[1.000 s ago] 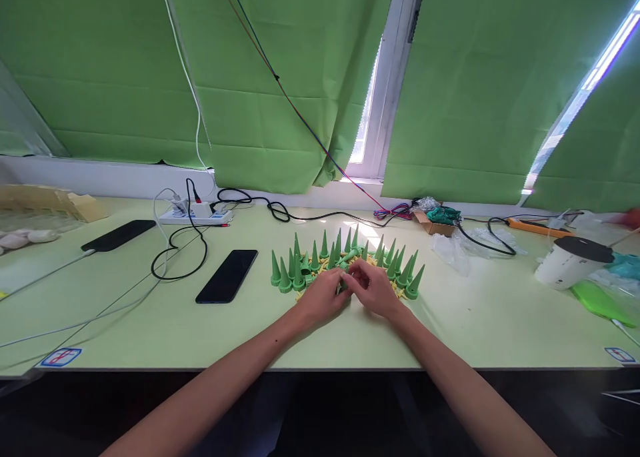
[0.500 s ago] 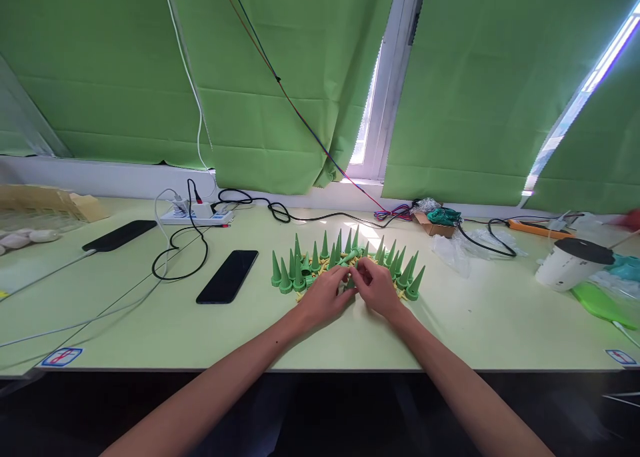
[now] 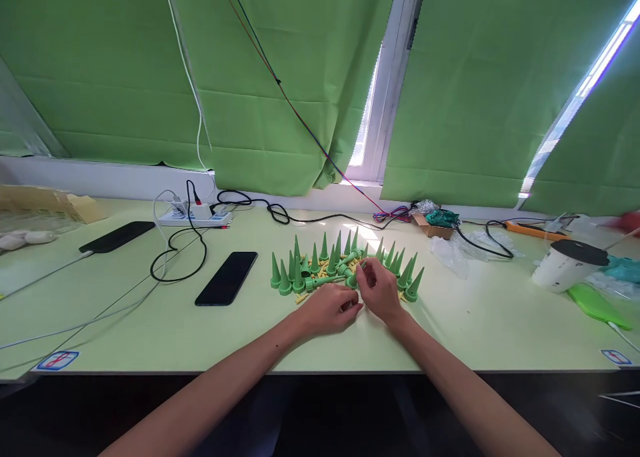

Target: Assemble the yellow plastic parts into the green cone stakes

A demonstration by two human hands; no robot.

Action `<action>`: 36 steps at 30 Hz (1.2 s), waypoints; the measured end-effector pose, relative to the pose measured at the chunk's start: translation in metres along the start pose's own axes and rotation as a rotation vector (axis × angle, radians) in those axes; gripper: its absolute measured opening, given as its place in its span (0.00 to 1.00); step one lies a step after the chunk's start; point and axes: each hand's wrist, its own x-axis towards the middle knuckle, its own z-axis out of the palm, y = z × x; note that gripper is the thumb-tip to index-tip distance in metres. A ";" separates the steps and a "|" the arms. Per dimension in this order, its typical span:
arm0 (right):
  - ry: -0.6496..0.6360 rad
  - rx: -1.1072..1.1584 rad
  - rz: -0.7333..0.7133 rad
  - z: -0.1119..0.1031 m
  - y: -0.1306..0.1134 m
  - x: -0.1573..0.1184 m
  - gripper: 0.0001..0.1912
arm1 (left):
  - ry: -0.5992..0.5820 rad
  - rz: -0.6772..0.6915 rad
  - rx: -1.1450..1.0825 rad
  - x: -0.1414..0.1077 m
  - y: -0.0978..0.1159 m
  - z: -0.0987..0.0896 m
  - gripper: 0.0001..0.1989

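Green cone-shaped plastic spikes [image 3: 283,277] stand in a curved row on the table, on their wide round bases. Inside the curve, more green spike pieces [image 3: 320,282] lie on their sides among small yellow pegs [image 3: 301,298]. My left hand [image 3: 330,307] rests low at the near edge of the pile, its fingers curled in; whatever they may hold is hidden. My right hand [image 3: 381,289] is at the right middle of the pile, thumb and fingertips drawn together close to a green piece [image 3: 352,282]. What lies between those fingertips cannot be made out.
A black phone [image 3: 227,278] lies left of the pile, and another dark phone [image 3: 117,236] farther left on a cable. Behind runs a black cord [image 3: 320,218] from a power strip [image 3: 197,216]. To the right are plastic bags [image 3: 450,254] and a white cup [image 3: 567,267].
My hands, touching over the pile before, have come slightly apart. The left has dropped toward me, uncovering a lying green spike; the right remains near the pile's middle.
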 end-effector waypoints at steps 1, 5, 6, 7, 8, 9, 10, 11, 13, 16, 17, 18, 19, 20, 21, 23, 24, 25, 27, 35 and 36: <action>-0.015 -0.007 -0.022 0.000 -0.001 0.000 0.05 | -0.004 0.000 0.000 0.000 -0.001 0.001 0.12; -0.101 -0.070 -0.102 0.000 -0.007 0.001 0.09 | -0.013 0.008 -0.019 0.000 -0.002 0.002 0.10; -0.118 -0.079 -0.111 -0.001 -0.008 0.002 0.10 | -0.016 0.014 -0.023 0.000 -0.002 0.002 0.10; -0.133 -0.083 -0.115 -0.001 -0.009 0.003 0.11 | -0.016 0.019 -0.026 -0.001 -0.001 0.002 0.10; -0.146 -0.085 -0.112 -0.002 -0.010 0.004 0.11 | -0.013 0.021 -0.027 -0.001 -0.001 0.002 0.10; -0.159 -0.086 -0.107 -0.003 -0.011 0.005 0.11 | -0.010 0.022 -0.027 -0.001 0.000 0.001 0.10; -0.171 -0.087 -0.097 -0.005 -0.013 0.006 0.11 | -0.005 0.022 -0.027 -0.001 0.001 0.001 0.11; -0.182 -0.088 -0.085 -0.006 -0.014 0.007 0.11 | -0.003 0.022 -0.027 -0.001 0.002 0.000 0.11; -0.175 -0.075 -0.069 -0.010 -0.019 0.010 0.10 | -0.006 0.028 -0.024 -0.001 0.004 -0.001 0.12; -0.130 -0.091 -0.072 -0.021 -0.030 0.020 0.10 | -0.023 0.039 -0.010 0.000 0.005 -0.003 0.12; -0.107 -0.097 -0.069 -0.025 -0.034 0.026 0.10 | -0.028 0.042 -0.004 0.000 0.006 -0.004 0.12; -0.062 -0.099 -0.058 -0.030 -0.037 0.033 0.10 | -0.031 0.045 0.002 0.000 0.006 -0.004 0.12; -0.023 -0.101 -0.046 -0.034 -0.039 0.042 0.10 | -0.033 0.048 0.006 -0.001 0.006 -0.005 0.12; 0.023 -0.114 -0.029 -0.039 -0.039 0.053 0.10 | -0.035 0.050 0.006 -0.001 0.006 -0.005 0.12; 0.063 -0.139 -0.002 -0.043 -0.038 0.064 0.11 | -0.037 0.051 0.003 -0.001 0.006 -0.005 0.12; 0.108 -0.208 0.047 -0.048 -0.028 0.088 0.12 | -0.042 0.051 -0.015 -0.001 0.005 -0.005 0.13; 0.107 -0.251 0.079 -0.048 -0.020 0.099 0.11 | -0.043 0.050 -0.025 -0.001 0.005 -0.005 0.13; 0.085 -0.290 0.116 -0.047 -0.010 0.109 0.11 | -0.043 0.049 -0.034 -0.001 0.005 -0.004 0.13; -0.023 -0.371 0.194 -0.043 0.010 0.123 0.10 | -0.037 0.050 -0.038 -0.001 0.004 -0.004 0.13; -0.321 -0.609 0.370 -0.020 0.044 0.137 0.09 | -0.045 0.064 0.000 0.000 0.004 -0.002 0.14; -0.343 -0.622 0.379 -0.019 0.044 0.138 0.09 | -0.049 0.063 0.005 0.000 0.004 -0.002 0.14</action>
